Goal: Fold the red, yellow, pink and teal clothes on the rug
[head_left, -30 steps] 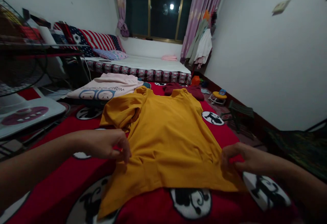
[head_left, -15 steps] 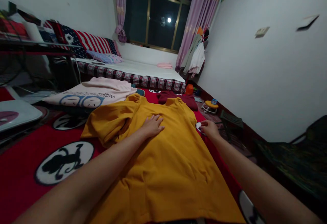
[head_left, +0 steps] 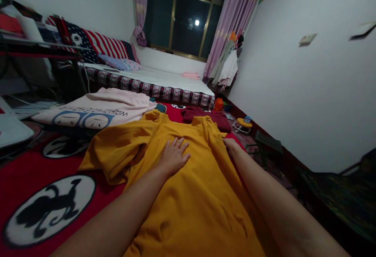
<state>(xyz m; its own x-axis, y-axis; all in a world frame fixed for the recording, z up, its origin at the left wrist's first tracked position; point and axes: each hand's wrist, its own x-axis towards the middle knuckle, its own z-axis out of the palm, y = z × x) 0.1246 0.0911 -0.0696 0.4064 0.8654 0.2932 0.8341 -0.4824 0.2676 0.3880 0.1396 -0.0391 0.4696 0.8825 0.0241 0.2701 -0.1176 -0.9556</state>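
Left hand (head_left: 174, 157): palm down, fingers spread, laid flat on the upper body of the yellow top (head_left: 202, 178); we see nothing gripped in it. Right hand (head_left: 232, 146): at the top's right-hand edge, below the shoulder, knuckles toward us, fingers mostly hidden by cloth and by the hand itself – whether they pinch the fabric or only touch it, we cannot tell.

Yellow top, one: spread out on the red blanket (head_left: 23, 175), neckline away from us, lower part running out of view at the bottom. The puffed sleeve (head_left: 117, 143) on the left lies out to the side, loosely creased; on the right we find no sleeve laid out likewise, only a small yellow tip beside the right hand.

Neighbouring items: a pale pink garment (head_left: 123, 100) with blue print, beyond the puffed sleeve; a folded dark red garment (head_left: 219, 121), just beyond the right shoulder.

Step in hand, as we judge it: arranging the right side of the top, the left palm steadying the cloth. Next move, in our reading: it calls for a sure hold on that edge by the right hand, with light, even pressure from the left – too little, and the body may drag or wrinkle.
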